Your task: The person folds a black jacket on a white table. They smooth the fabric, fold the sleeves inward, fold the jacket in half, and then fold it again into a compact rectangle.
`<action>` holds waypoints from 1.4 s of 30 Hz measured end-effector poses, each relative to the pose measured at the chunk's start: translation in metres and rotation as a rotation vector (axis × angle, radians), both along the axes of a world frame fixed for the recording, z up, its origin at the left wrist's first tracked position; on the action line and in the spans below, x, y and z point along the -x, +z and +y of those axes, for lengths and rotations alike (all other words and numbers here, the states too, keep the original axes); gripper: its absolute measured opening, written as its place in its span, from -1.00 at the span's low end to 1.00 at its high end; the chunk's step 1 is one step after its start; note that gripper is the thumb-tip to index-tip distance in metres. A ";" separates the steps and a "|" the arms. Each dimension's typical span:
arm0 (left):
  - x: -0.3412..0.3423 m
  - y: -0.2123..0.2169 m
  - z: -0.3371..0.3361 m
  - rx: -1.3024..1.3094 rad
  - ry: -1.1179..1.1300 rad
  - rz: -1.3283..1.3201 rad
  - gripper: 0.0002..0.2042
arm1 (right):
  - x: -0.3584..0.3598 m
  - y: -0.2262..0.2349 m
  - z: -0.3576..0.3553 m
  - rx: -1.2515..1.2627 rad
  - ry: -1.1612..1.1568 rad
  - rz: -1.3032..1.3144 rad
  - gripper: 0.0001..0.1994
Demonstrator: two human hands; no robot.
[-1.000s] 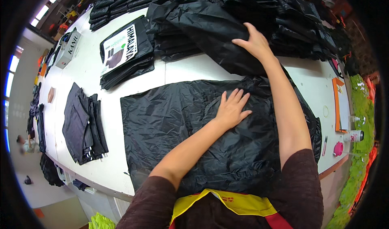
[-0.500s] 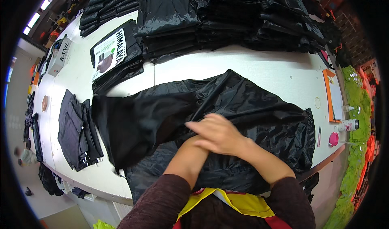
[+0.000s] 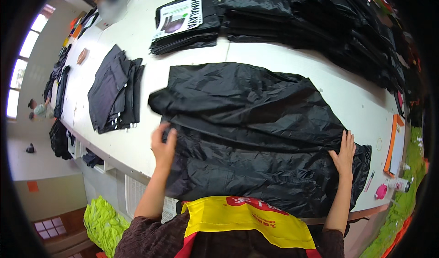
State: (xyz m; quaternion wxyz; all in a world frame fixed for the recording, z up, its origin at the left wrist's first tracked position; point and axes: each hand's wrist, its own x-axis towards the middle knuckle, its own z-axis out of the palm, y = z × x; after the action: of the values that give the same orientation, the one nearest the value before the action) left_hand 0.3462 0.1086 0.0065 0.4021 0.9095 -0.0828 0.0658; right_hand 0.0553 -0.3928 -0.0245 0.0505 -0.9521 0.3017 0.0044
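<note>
A large black, slightly shiny garment (image 3: 256,121) lies spread and creased across the white table in front of me; its exact kind I cannot make out. One part of it is folded over toward the left, ending in a bunched, blurred end. At its left edge my left hand (image 3: 163,143) hovers or lightly touches, thumb and fingers apart with nothing seen between them. My right hand (image 3: 345,154) rests flat on the garment's right side, fingers stretched away from me.
Left of the garment lies a pile of folded dark clothes (image 3: 116,91). Behind stand packed black bundles (image 3: 256,15) and a stack of packets with a white label (image 3: 178,20). At the right edge are an orange-framed clipboard (image 3: 394,143), a pink round object (image 3: 380,192) and a bottle (image 3: 399,185).
My hands were crossed near the middle and have parted, the left to the garment's left edge, the right to its right side. The raised black part has come down flatter. The view has shifted left.
</note>
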 end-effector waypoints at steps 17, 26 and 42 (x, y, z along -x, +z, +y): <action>-0.128 -0.063 0.036 -0.114 -0.089 0.199 -0.58 | -0.016 -0.013 -0.016 0.016 0.009 0.152 -0.23; -0.145 -0.005 0.052 0.598 -0.430 0.871 -0.05 | -0.154 0.058 0.021 -0.246 0.358 -0.248 -0.40; -0.141 -0.033 -0.009 0.600 -0.021 0.135 -0.70 | -0.174 0.022 0.047 0.138 0.195 -0.186 -0.33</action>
State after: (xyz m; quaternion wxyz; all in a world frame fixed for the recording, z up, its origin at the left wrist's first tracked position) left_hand 0.4873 0.0994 -0.0262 0.6581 0.7515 -0.0420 0.0224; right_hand 0.2295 -0.3459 -0.0023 0.0120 -0.9744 0.2013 -0.0995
